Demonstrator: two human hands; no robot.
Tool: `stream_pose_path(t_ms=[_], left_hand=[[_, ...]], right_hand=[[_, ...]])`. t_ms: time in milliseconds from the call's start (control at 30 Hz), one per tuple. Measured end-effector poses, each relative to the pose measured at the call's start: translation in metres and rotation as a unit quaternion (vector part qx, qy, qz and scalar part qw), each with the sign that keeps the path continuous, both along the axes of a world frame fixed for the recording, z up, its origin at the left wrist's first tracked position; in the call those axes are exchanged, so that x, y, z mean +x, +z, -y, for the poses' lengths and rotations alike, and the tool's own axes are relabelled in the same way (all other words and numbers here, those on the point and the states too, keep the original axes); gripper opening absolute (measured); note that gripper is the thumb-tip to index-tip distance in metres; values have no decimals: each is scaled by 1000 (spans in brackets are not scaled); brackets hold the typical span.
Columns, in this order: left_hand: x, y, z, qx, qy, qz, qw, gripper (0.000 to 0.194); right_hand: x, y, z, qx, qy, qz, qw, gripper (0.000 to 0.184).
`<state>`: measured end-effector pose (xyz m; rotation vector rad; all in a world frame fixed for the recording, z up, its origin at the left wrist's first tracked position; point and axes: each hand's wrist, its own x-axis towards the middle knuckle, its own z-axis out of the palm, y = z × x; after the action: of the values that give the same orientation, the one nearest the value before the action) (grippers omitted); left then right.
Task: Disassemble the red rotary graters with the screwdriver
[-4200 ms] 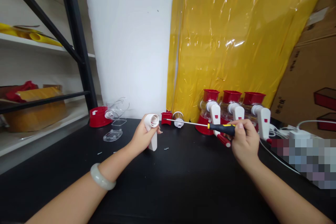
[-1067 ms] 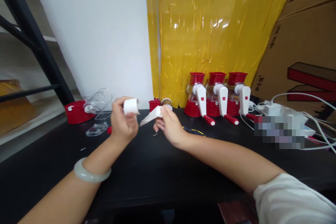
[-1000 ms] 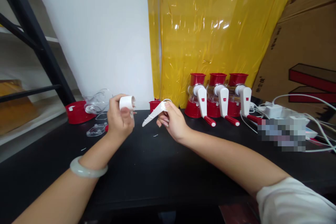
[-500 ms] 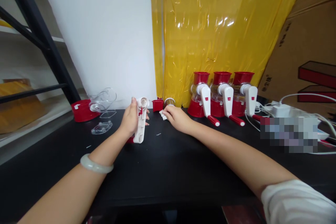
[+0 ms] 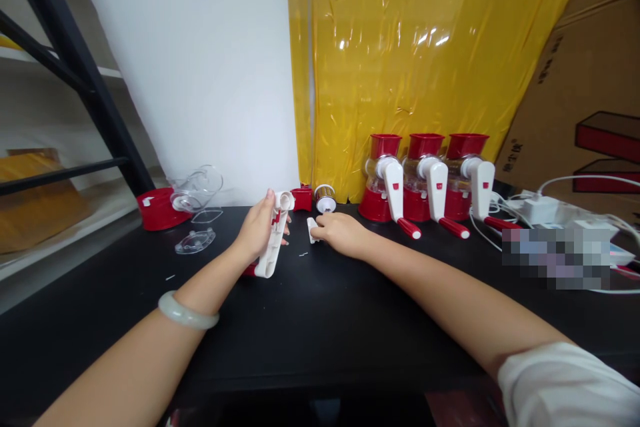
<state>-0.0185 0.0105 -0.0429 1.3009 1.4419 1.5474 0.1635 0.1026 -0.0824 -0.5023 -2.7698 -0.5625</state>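
Observation:
My left hand (image 5: 257, 225) is closed around a white crank handle (image 5: 273, 247), whose hollow ribbed side with a small red piece faces right; its red grip shows at the lower end. Between the fingertips of my right hand (image 5: 337, 233) is a small white plastic part (image 5: 313, 231), held just above the black table. Behind that hand lies a metal grater drum (image 5: 325, 199) with a white end. Left of the drum is a red hopper (image 5: 301, 199). A red base (image 5: 161, 209) and a clear plastic housing (image 5: 197, 190) rest at the left.
Three assembled red-and-white drum graters (image 5: 427, 180) stand in a row at the back right. Beyond them are white chargers and cables (image 5: 540, 210). A clear plastic piece (image 5: 195, 241) lies at left; a black metal frame (image 5: 85, 87) rises behind.
My right hand has drawn back toward me from the drum, bringing the small white part. My left hand has shifted slightly right and tilted the crank handle.

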Motion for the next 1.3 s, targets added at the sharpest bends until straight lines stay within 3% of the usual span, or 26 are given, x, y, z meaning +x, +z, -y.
stream_pose_path(t_ms=[233,467,600,900,1300], left_hand=[[-4,0,-1,-79,-54,2,995,74],[-3,-5,-3,-143,-74,-39,986,77],[2,-8,-2,-169,-95,-71,978,77],[16,-12,5,-178,-123,-87,972,75],[13,-17,3,-186,-160,-94,965,82]], right_hand=[[-1,-1,5,18,4,-15,1000,24],[-4,8,22,117,147,-161,969,29],[-9,8,32,153,188,-195,950,25],[-12,-2,37,172,175,-198,949,22],[-11,-2,37,151,189,-216,946,26]])
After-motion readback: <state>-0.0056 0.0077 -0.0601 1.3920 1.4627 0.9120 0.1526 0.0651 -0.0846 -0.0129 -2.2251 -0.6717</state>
